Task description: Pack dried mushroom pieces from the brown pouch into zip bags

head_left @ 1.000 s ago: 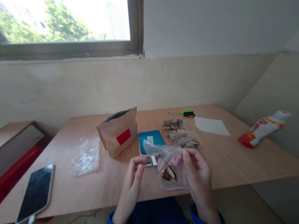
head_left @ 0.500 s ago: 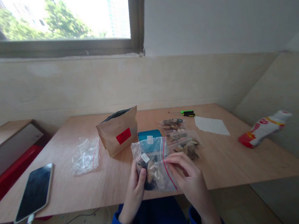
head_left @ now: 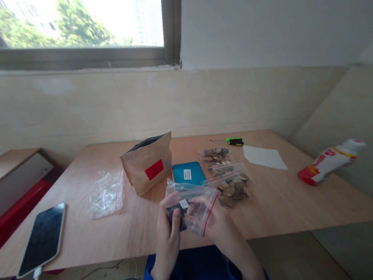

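Observation:
Above the front edge of the table I hold a clear zip bag (head_left: 200,217) with a red seal line, dark contents and a small white label. My left hand (head_left: 169,223) is closed on its left end, thumb in front. At the other end is my right hand (head_left: 218,226), its fingers curled against the bag and partly seen through the plastic; whether they are inside or behind it I cannot tell. Just beyond the bag lies a flat blue case (head_left: 187,172) with a white label. A bag of brown dried slices (head_left: 234,190) lies beyond my right hand.
An open brown paper pouch (head_left: 149,164) stands behind, with a crumpled clear bag (head_left: 107,196) to its left. Around lie a phone (head_left: 43,239) on a cable, a further bag of pieces (head_left: 213,156), screwdrivers (head_left: 234,141), white paper (head_left: 264,157) and a tilted bottle (head_left: 330,161).
My right hand has moved left from the bag's seal, its fingers reaching in or behind the plastic. The bag has tilted and dropped slightly, uncovering more of the blue case and the dried slices.

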`<state>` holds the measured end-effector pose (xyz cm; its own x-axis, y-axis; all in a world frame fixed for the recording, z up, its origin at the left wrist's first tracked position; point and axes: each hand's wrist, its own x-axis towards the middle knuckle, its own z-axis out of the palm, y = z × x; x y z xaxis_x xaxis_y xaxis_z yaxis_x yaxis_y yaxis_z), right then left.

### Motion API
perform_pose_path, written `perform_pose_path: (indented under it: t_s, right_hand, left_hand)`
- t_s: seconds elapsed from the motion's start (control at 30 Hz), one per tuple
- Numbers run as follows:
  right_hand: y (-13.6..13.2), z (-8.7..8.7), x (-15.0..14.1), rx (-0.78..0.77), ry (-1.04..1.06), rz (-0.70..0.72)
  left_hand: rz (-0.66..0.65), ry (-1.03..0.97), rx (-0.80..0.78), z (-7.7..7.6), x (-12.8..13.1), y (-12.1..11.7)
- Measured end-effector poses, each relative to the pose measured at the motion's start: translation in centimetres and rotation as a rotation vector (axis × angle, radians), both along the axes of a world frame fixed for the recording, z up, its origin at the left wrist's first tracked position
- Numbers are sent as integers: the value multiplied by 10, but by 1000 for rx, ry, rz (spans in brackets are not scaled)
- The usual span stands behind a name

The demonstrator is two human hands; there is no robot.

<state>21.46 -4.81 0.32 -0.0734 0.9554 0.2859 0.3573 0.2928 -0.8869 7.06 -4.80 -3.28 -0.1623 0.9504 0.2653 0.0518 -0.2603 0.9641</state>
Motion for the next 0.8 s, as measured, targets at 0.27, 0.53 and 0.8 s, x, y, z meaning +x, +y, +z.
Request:
perform_pose_path:
  t_s: [0.27,0.53,0.8]
  right_hand:
    - [-4,2,-8,-149,77,50]
    - [-6,2,-13,-247,306,256]
    - [1,2,-16,-209,530,137]
  left_hand:
    - [51,-11,-22,2,-3,2]
    - [96,-54,-50,2,-2,0]
    - [259,-239,-297,-5,-12,7]
